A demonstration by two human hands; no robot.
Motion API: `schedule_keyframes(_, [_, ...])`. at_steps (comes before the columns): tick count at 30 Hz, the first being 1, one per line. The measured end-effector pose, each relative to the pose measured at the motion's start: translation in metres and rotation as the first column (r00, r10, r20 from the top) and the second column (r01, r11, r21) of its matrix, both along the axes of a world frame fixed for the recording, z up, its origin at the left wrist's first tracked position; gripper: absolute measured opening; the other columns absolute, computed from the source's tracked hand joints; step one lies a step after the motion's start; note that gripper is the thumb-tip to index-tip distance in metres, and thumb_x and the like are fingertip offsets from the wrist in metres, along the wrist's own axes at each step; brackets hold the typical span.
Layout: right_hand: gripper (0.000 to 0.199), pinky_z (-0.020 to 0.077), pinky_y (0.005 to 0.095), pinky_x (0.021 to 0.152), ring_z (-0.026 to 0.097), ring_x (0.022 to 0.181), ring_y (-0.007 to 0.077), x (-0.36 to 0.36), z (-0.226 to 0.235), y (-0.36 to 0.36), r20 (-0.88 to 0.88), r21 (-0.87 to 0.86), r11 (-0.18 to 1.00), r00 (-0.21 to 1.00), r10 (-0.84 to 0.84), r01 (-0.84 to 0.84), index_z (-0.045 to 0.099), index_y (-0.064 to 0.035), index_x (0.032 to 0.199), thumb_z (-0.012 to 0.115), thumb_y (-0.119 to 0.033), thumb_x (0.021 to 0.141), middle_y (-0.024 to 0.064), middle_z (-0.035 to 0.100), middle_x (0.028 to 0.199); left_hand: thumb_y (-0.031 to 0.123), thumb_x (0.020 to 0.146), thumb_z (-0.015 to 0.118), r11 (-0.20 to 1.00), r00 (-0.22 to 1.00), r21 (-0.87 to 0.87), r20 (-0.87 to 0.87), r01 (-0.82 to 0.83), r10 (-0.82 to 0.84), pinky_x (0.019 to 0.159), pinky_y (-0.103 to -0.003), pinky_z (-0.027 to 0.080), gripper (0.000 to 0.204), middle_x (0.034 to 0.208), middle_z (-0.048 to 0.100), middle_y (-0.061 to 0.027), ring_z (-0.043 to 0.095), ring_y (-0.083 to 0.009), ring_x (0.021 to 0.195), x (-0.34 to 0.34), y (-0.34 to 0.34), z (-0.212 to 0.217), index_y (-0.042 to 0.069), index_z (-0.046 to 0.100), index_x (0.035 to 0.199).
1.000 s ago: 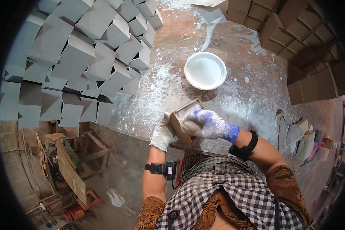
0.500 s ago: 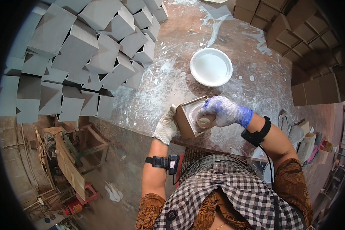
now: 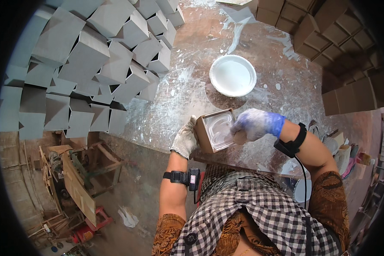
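An open brown box [image 3: 204, 136] tilts toward me above the near edge of the table, its inner face smeared with wet white paint in curved strokes. My left hand [image 3: 185, 138], in a white knit glove, grips the box by its left side. In my right hand [image 3: 260, 123], wearing a paint-stained blue and white glove, is a tan pad [image 3: 240, 137] that looks like a sponge, held at the right rim of the box. The fingers wrap around the pad and partly hide it. Beyond the box stands a round white bowl [image 3: 212, 76] of white paint.
Grey-white painted boxes [image 3: 89, 49] are stacked at the left. Plain brown boxes [image 3: 350, 100] are piled at the right. White splashes mark the worktable [image 3: 179, 91]. A wooden frame [image 3: 79, 181] and a red object [image 3: 89, 226] stand on the floor at lower left.
My right hand has moved from inside the box to its right rim with the pad, uncovering the white-smeared inner face. My left hand keeps hold of the box.
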State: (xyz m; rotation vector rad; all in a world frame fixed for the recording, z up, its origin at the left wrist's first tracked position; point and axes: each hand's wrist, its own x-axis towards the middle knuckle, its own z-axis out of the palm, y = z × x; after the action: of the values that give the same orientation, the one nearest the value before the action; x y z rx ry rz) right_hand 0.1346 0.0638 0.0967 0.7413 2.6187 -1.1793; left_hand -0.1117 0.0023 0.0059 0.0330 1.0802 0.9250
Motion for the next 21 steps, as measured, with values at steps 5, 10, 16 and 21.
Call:
schedule_keyframes(5, [0.047,0.0473,0.0321,0.085,0.059,0.090,0.0198,0.034,-0.019,0.003,-0.075,-0.705,0.538,0.706,-0.705,0.462,0.058,-0.0035,0.106,0.066,-0.005,0.060,0.0092,0.061,0.093,0.049,0.083,0.056,0.997,0.997,0.067,-0.074,0.037,-0.032,0.087,-0.037,0.049,0.055,0.106,0.060,-0.0141,0.058,-0.0243,0.096,-0.006,-0.003,-0.017,0.000,0.055,0.109])
schedule_keyframes(10, [0.049,0.0468,0.0320,0.085,0.057,0.094,0.0189,0.012,-0.060,0.020,-0.277,-0.470,0.629,0.573,-0.771,0.619,0.053,-0.0040,0.110,0.063,-0.001,0.062,0.0095,0.059,0.097,0.051,0.080,0.058,0.995,0.997,0.084,-0.045,0.062,-0.058,0.089,-0.038,0.049,0.059,0.108,0.059,-0.0137,0.058,-0.0244,0.099,-0.005,-0.002,-0.023,0.001,0.053,0.112])
schedule_keyframes(16, [0.054,0.0472,0.0308,0.084,0.057,0.093,0.0183,0.029,-0.101,-0.028,-0.218,-0.762,0.408,0.394,-0.893,0.504,0.054,-0.0073,0.111,0.066,0.001,0.059,0.0070,0.060,0.099,0.047,0.084,0.058,0.999,0.999,0.052,-0.041,0.005,-0.003,0.086,-0.036,0.047,0.055,0.108,0.060,-0.0119,0.058,-0.0229,0.097,-0.003,-0.005,-0.024,0.000,0.055,0.111])
schedule_keyframes(21, [0.056,0.0458,0.0295,0.090,0.056,0.098,0.0185,0.053,-0.057,-0.093,-0.081,-0.673,0.550,0.690,-0.719,0.494,0.054,-0.0076,0.112,0.072,-0.002,0.060,0.0040,0.059,0.103,0.052,0.076,0.063,0.997,0.998,0.081,-0.064,0.016,-0.011,0.092,-0.042,0.046,0.066,0.116,0.055,-0.0158,0.054,-0.0275,0.107,-0.002,-0.009,-0.018,0.001,0.051,0.116])
